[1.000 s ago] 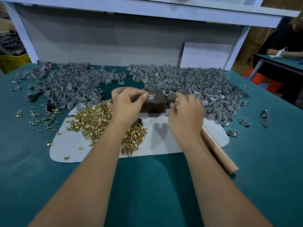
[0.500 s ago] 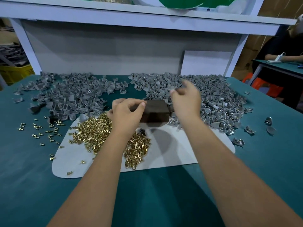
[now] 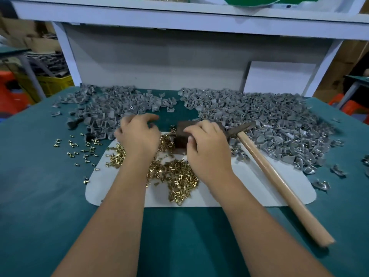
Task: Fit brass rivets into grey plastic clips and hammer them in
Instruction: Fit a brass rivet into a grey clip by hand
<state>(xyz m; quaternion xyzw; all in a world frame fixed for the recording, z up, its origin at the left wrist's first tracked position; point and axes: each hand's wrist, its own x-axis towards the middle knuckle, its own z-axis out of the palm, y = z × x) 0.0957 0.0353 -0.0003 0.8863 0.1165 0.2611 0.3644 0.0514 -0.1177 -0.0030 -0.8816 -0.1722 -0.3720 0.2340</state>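
Rivets (image 3: 175,176), brass and heaped on the near part of the white mat (image 3: 259,188), are what the left hand (image 3: 137,136) should be after: it hovers, fingers loosely curled and a little spread, over the far edge of that heap where it meets the left pile of grey clips (image 3: 103,114), and I cannot tell whether it holds anything yet. The right hand (image 3: 207,148) rests on the dark block (image 3: 180,136) with fingers curled at its near edge; whether they pinch a clip there is hidden. To do this step well, I judge the left should take a single rivet, head up, and bring it to the block without dragging others along, while the right steadies the block so the clip sits flat. Just right of it lies the hammer (image 3: 279,180), head near the block, wooden handle running toward the near right, free to grasp. Farther right spreads the larger clip pile (image 3: 269,120); loose rivets (image 3: 79,148) dot the green table (image 3: 40,196) at left.
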